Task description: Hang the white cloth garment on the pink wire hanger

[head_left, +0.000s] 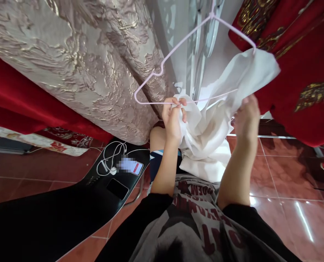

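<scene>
A thin pale pink clothes hanger hangs tilted in front of me. Sheer white cloth drapes over its right arm and falls towards my lap, gathered in loose folds. My left hand pinches the hanger's bottom bar near its middle, with an edge of the cloth against its fingers. To the right, my right hand is at the cloth's right side, below the hanger's right end. Motion blurs its fingers, so I cannot make out whether they grip the cloth. More folded white fabric lies on my lap.
Pinkish-beige floral curtains hang at the left, red fabric with gold decoration at the right. On a black seat at my left lie a lit phone, a dark phone and white earphones. Red tiles cover the floor.
</scene>
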`<control>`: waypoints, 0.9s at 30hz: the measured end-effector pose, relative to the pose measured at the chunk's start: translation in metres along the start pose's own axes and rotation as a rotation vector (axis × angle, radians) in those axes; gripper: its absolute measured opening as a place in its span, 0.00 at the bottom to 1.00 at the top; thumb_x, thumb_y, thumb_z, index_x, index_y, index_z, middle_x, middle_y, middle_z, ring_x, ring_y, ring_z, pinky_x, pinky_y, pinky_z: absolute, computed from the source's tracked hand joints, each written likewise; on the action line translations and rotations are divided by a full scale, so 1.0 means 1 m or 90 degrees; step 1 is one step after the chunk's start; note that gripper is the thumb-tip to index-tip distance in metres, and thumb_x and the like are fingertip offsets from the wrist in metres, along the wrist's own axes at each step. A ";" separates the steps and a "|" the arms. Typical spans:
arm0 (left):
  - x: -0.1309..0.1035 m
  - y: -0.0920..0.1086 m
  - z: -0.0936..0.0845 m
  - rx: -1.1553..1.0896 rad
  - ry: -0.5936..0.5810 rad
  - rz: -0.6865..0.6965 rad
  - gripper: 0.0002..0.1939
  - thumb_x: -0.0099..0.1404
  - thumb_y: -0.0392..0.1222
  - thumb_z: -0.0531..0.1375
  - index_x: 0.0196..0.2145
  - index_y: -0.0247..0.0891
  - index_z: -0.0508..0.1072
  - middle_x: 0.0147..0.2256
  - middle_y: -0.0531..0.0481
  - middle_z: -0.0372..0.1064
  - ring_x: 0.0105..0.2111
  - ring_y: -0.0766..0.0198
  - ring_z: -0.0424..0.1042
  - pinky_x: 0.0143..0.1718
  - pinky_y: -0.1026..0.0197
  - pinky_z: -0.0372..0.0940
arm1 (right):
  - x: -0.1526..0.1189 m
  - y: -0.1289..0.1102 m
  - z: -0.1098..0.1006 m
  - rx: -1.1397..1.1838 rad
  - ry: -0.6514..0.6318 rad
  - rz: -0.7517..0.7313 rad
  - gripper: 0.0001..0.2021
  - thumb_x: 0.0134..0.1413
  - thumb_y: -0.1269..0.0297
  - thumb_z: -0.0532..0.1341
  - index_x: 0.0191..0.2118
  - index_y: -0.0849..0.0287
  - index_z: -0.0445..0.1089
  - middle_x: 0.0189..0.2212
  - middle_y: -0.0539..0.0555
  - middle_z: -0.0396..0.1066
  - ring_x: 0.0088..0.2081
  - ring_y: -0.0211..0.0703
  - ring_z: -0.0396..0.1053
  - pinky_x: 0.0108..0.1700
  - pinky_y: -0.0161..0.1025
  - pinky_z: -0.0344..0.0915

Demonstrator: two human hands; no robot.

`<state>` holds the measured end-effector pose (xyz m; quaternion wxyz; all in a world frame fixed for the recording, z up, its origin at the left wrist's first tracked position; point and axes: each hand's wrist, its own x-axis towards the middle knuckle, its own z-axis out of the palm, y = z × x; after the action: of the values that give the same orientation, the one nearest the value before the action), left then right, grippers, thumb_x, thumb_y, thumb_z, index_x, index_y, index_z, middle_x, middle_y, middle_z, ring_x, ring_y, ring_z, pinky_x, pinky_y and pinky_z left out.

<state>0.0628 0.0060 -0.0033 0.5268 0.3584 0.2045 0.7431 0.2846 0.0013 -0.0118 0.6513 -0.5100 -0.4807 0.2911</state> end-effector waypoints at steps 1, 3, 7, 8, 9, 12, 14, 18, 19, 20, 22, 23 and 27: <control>0.001 0.000 -0.001 0.014 0.010 -0.001 0.08 0.64 0.33 0.60 0.33 0.40 0.62 0.31 0.55 0.67 0.14 0.77 0.56 0.15 0.69 0.48 | -0.006 0.002 0.009 0.017 -0.008 0.013 0.24 0.55 0.48 0.64 0.54 0.53 0.67 0.48 0.57 0.72 0.52 0.49 0.73 0.50 0.49 0.73; 0.004 0.001 -0.005 0.043 0.019 -0.001 0.10 0.62 0.33 0.62 0.33 0.41 0.61 0.31 0.55 0.69 0.14 0.77 0.57 0.15 0.68 0.48 | -0.017 0.000 0.026 0.015 0.041 -0.016 0.21 0.53 0.48 0.66 0.47 0.56 0.70 0.41 0.55 0.73 0.47 0.45 0.74 0.51 0.47 0.72; 0.008 0.004 -0.014 0.054 -0.011 0.018 0.10 0.63 0.34 0.63 0.34 0.41 0.62 0.32 0.55 0.71 0.14 0.75 0.59 0.15 0.67 0.49 | -0.026 -0.019 0.039 -0.039 0.127 -0.068 0.15 0.55 0.50 0.65 0.33 0.58 0.70 0.32 0.52 0.71 0.39 0.41 0.72 0.49 0.44 0.71; 0.008 0.004 -0.015 0.051 -0.016 0.020 0.10 0.63 0.33 0.63 0.34 0.41 0.63 0.32 0.54 0.71 0.14 0.75 0.59 0.15 0.67 0.50 | -0.026 -0.025 0.038 -0.039 0.116 -0.072 0.15 0.57 0.50 0.65 0.31 0.58 0.69 0.31 0.52 0.70 0.38 0.41 0.72 0.49 0.44 0.71; 0.008 0.004 -0.016 0.050 -0.016 0.021 0.10 0.63 0.33 0.63 0.34 0.41 0.63 0.32 0.54 0.71 0.14 0.75 0.60 0.15 0.67 0.50 | -0.024 -0.032 0.038 -0.032 0.090 -0.068 0.14 0.59 0.51 0.63 0.31 0.58 0.69 0.30 0.52 0.70 0.38 0.41 0.72 0.49 0.44 0.71; 0.008 0.000 -0.014 0.056 -0.002 0.020 0.10 0.64 0.33 0.62 0.35 0.42 0.62 0.32 0.54 0.71 0.14 0.75 0.59 0.15 0.67 0.51 | -0.018 -0.051 0.039 0.036 0.009 -0.012 0.09 0.63 0.58 0.57 0.37 0.58 0.69 0.29 0.51 0.71 0.35 0.40 0.73 0.46 0.44 0.72; 0.007 -0.002 -0.012 0.062 0.006 0.018 0.10 0.64 0.32 0.61 0.35 0.42 0.62 0.32 0.55 0.71 0.14 0.75 0.59 0.15 0.67 0.51 | -0.013 -0.062 0.041 0.074 0.004 0.031 0.07 0.63 0.63 0.55 0.43 0.57 0.67 0.27 0.49 0.71 0.30 0.39 0.72 0.40 0.41 0.71; 0.007 -0.001 -0.012 0.058 0.002 0.025 0.09 0.64 0.31 0.59 0.34 0.41 0.62 0.32 0.54 0.71 0.14 0.75 0.58 0.15 0.67 0.50 | -0.006 -0.074 0.040 -0.015 0.017 0.099 0.06 0.62 0.67 0.53 0.37 0.59 0.66 0.23 0.48 0.68 0.22 0.34 0.65 0.27 0.35 0.60; 0.007 0.000 -0.013 0.055 -0.003 0.028 0.09 0.64 0.31 0.59 0.34 0.41 0.62 0.32 0.54 0.71 0.14 0.75 0.58 0.14 0.67 0.49 | -0.005 -0.075 0.039 -0.054 0.005 0.110 0.08 0.63 0.67 0.53 0.34 0.60 0.67 0.22 0.49 0.67 0.21 0.33 0.64 0.26 0.34 0.58; 0.007 0.001 -0.013 0.052 -0.006 0.031 0.09 0.63 0.30 0.59 0.34 0.41 0.63 0.32 0.54 0.71 0.14 0.75 0.58 0.14 0.67 0.49 | -0.005 -0.077 0.038 -0.084 -0.005 0.114 0.10 0.62 0.66 0.54 0.31 0.62 0.68 0.21 0.49 0.66 0.21 0.32 0.63 0.26 0.34 0.57; 0.007 0.002 -0.014 0.045 -0.005 0.036 0.09 0.63 0.30 0.60 0.34 0.41 0.63 0.31 0.55 0.71 0.13 0.75 0.58 0.14 0.68 0.48 | -0.006 -0.079 0.036 -0.106 -0.018 0.103 0.12 0.62 0.64 0.56 0.31 0.64 0.71 0.21 0.49 0.65 0.22 0.30 0.63 0.28 0.33 0.57; 0.008 0.003 -0.014 0.043 -0.003 0.038 0.09 0.63 0.31 0.60 0.34 0.41 0.63 0.31 0.55 0.70 0.13 0.75 0.58 0.14 0.68 0.48 | -0.007 -0.080 0.036 -0.102 -0.017 0.090 0.12 0.62 0.64 0.57 0.32 0.65 0.73 0.22 0.49 0.66 0.24 0.30 0.63 0.29 0.33 0.57; 0.007 0.003 -0.015 0.043 -0.007 0.025 0.10 0.64 0.33 0.62 0.35 0.41 0.62 0.31 0.55 0.70 0.14 0.76 0.58 0.14 0.68 0.49 | 0.000 -0.088 0.034 -0.095 0.005 0.035 0.12 0.61 0.62 0.60 0.32 0.65 0.74 0.24 0.50 0.67 0.26 0.30 0.63 0.32 0.33 0.57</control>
<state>0.0481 0.0129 -0.0087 0.5007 0.3839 0.2194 0.7442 0.2431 -0.0131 0.0717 0.6052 -0.5711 -0.4842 0.2705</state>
